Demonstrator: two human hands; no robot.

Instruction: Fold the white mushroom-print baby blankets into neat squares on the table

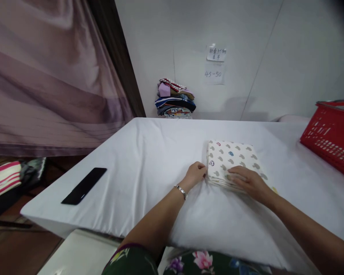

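Observation:
A folded white cloth with grey and blue prints (232,158) lies on the white-covered table (149,160), right of centre. My left hand (195,173), with a bracelet at the wrist, has its fingers curled against the cloth's left edge, pinching it. My right hand (248,181) rests flat on the near part of the cloth, fingers stretched out, pressing down.
A black phone (84,185) lies near the table's left front corner. A red plastic basket (331,135) stands at the right edge. A stack of folded clothes (174,99) sits at the back against the wall, under paper notes (216,63). A mauve curtain (46,76) hangs left.

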